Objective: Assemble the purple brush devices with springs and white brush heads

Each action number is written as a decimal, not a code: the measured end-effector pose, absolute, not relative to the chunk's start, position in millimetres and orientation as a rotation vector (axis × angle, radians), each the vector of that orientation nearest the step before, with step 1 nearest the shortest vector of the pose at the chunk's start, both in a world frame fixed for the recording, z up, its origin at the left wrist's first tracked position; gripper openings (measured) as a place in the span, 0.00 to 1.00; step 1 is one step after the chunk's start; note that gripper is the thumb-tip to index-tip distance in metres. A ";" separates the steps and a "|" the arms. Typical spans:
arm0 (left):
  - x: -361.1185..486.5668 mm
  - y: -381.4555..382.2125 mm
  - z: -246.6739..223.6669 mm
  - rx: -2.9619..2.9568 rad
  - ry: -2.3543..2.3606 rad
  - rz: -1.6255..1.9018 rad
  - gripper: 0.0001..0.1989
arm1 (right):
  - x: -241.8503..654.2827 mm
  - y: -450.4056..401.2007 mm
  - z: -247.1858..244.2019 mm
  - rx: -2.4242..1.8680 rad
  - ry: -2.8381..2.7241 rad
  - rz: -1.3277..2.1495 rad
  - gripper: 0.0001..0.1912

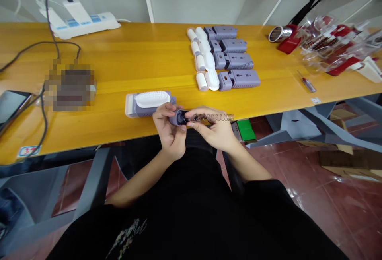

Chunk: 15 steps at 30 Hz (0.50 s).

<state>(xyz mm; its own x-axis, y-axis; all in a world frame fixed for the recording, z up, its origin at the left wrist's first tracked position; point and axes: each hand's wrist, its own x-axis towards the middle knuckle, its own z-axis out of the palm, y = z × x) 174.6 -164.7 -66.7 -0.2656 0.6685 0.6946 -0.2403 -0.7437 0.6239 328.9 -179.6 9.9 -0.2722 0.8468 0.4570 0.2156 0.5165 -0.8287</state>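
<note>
My left hand (170, 130) grips a small purple-grey housing (176, 118) at the table's front edge, its dark opening facing right. A coiled metal spring (219, 117) sticks out from that opening toward the right. The fingers of my right hand (213, 129) pinch the spring close to the opening. Just behind my left hand lies a longer purple-grey part (143, 111) with a white bristled piece (152, 99) on top and a clear end at its left.
Rows of purple-grey housings (244, 79) and white pieces (212, 80) lie behind my right hand. A screwdriver (308, 85) and red-and-clear parts (343, 49) are at the right. A power strip (86, 25), cables and a phone (13, 105) occupy the left.
</note>
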 end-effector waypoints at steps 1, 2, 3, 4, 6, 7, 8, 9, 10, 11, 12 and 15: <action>174.7 -164.7 -66.5 1.408 0.536 2.046 0.22 | 329.2 -179.1 9.5 -0.895 -1.758 0.833 0.08; 174.9 -164.7 -66.1 1.409 0.540 2.040 0.22 | 329.4 -178.6 8.8 -0.896 -1.741 0.858 0.08; 175.0 -164.7 -65.8 1.407 0.546 2.033 0.21 | 329.6 -178.0 7.9 -0.893 -1.722 0.876 0.08; 175.2 -164.8 -65.3 1.408 0.551 2.027 0.21 | 329.6 -177.4 6.8 -0.888 -1.704 0.891 0.08; 175.5 -165.1 -63.9 1.415 0.557 2.027 0.21 | 329.4 -176.3 4.1 -0.883 -1.675 0.916 0.09; 175.7 -165.4 -63.2 1.417 0.560 2.032 0.20 | 329.3 -175.8 2.7 -0.889 -1.666 0.922 0.09; 176.0 -165.7 -62.4 1.418 0.564 2.039 0.20 | 329.1 -175.4 1.5 -0.900 -1.661 0.921 0.09; 176.3 -166.1 -61.7 1.418 0.573 2.042 0.20 | 329.1 -175.0 0.4 -0.912 -1.662 0.913 0.09; 176.6 -166.4 -61.1 1.415 0.585 2.043 0.20 | 329.1 -174.6 -0.3 -0.923 -1.668 0.900 0.10; 176.9 -166.5 -60.5 1.411 0.600 2.044 0.20 | 329.3 -174.3 -0.9 -0.929 -1.673 0.883 0.10; 177.1 -166.5 -60.1 1.410 0.613 2.047 0.21 | 329.7 -174.0 -1.1 -0.932 -1.681 0.865 0.10; 177.2 -165.3 -59.7 1.417 0.637 2.073 0.22 | 331.4 -173.3 -0.2 -0.941 -1.714 0.809 0.11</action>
